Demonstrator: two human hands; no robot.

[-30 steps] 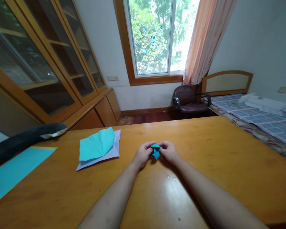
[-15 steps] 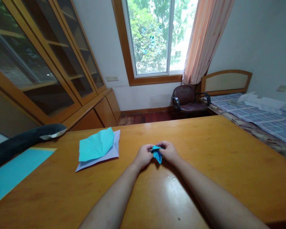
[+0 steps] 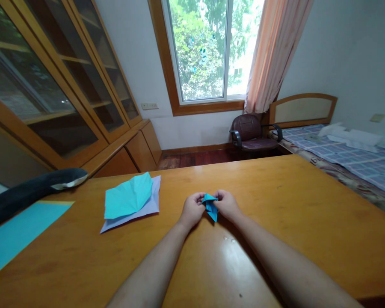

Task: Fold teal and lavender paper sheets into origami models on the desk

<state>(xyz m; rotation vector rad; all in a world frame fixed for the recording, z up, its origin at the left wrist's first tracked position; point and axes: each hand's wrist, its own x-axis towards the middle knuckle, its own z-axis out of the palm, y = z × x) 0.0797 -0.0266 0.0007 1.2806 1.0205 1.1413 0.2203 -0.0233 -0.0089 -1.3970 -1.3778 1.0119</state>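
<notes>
A small folded blue paper piece (image 3: 211, 205) is pinched between both my hands above the middle of the wooden table (image 3: 291, 214). My left hand (image 3: 191, 209) grips its left side with the fingertips. My right hand (image 3: 227, 204) grips its right side. The paper's pointed end hangs down between my thumbs. Most of the fold is hidden by my fingers.
To the left lie a creased cyan sheet (image 3: 128, 196) on a pale lilac sheet (image 3: 147, 208). A large cyan sheet (image 3: 16, 233) and a dark plush toy (image 3: 35, 188) are at the far left. Behind the table are a chair (image 3: 252, 134), a bed (image 3: 349, 158) and glass cabinets (image 3: 51, 94).
The folded paper has turned slightly in my fingers, its point now hanging lower. My hands stay in the same spot on the table.
</notes>
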